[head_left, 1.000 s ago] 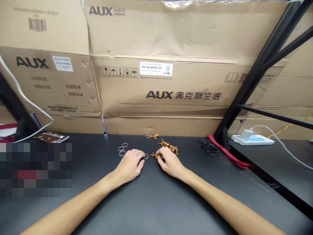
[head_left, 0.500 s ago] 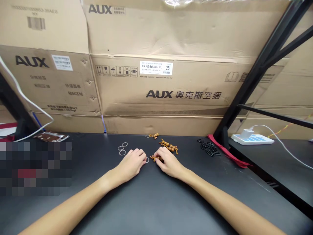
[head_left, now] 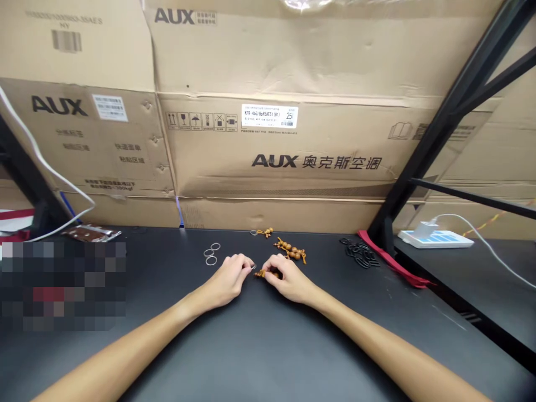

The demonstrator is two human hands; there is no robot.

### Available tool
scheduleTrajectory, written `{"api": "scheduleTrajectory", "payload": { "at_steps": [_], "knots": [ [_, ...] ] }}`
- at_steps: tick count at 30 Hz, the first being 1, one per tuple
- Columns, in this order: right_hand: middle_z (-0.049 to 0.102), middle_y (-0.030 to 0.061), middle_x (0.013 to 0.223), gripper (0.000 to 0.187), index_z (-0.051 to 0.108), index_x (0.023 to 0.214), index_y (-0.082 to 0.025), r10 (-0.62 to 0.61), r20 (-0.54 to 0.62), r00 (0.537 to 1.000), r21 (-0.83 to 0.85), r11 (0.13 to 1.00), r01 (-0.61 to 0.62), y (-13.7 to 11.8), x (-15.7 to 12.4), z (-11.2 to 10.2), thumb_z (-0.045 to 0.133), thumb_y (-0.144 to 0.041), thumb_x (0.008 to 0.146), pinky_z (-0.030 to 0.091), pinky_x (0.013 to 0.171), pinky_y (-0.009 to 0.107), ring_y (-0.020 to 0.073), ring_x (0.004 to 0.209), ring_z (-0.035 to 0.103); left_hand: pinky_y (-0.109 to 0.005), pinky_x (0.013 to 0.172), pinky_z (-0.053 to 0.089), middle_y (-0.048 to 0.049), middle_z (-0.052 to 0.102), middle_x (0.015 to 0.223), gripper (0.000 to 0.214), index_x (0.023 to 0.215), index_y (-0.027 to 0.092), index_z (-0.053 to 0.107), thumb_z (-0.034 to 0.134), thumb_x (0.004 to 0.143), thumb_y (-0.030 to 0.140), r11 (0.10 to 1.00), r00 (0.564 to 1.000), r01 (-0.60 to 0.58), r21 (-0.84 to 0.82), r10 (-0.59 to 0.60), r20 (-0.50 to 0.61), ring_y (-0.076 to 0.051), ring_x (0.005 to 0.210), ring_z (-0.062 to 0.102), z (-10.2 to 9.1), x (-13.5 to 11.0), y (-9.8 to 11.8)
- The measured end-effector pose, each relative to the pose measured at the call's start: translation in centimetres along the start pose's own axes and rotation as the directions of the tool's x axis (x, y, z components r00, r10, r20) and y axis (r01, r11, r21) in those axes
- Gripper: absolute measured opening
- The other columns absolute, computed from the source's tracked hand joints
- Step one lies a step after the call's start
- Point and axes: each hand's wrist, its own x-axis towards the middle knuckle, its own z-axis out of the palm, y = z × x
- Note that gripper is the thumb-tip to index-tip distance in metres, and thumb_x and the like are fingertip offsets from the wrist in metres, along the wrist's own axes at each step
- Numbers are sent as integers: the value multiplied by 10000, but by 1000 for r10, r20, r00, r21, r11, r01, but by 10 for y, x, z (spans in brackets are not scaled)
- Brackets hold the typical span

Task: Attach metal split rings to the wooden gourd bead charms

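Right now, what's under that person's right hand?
A beaded charm pokes out by the right hand, which covers part of it. Anything beneath the palm is hidden, so I can't tell.

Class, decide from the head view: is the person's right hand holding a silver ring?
No, the left hand pinches the ring; the right hand holds beads.
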Motion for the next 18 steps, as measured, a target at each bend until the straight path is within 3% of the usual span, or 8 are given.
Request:
{"api": "scheduleTrajectory", "payload": {
  "at_steps": [9,18],
  "knots": [
    [620,10,770,72,610,808,-197,-7,18,1000,70,998,5,-9,0,-2,552,-165,837,431,693,279,158,766,535,-344,798,402,-32,598,917,207,872,198,510,340,975,255,1000,1000,-6,8,6,29,-178,819,533,0,1,6],
    [626,5,768,71,617,803,-198,-19,2,1000,119,993,18,-10,-1,0,556,-177,835,438,691,269,145,748,553,-330,810,394,-29,609,907,235,888,203,551,341,980,253,997,996,-70,38,67,64,-181,852,533,-2,1,7]
  ]
}}
